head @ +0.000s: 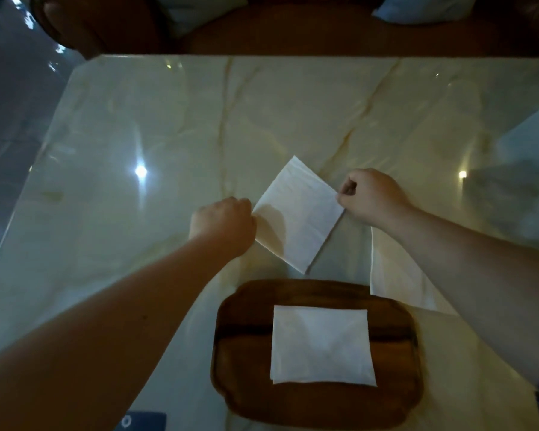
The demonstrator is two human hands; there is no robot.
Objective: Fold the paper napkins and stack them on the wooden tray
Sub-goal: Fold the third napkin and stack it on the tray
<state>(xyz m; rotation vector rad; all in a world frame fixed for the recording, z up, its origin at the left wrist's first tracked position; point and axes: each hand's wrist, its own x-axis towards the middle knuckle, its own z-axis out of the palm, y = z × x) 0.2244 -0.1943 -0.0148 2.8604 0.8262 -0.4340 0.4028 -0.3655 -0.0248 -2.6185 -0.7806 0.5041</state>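
Observation:
A white paper napkin [299, 213] hangs tilted just above the marble table, folded into a rectangle. My left hand [223, 223] pinches its left corner and my right hand [371, 194] pinches its right corner. Nearer to me lies the dark wooden tray [243, 337] with one folded napkin [321, 345] flat at its centre. Another white napkin [395, 275] lies on the table under my right forearm, partly hidden.
The glossy marble table [137, 135] stretches wide to the left and far side. A pale object [529, 141] sits at the right edge. A dark phone-like thing [142, 421] lies at the near edge. Brown seats stand beyond the table.

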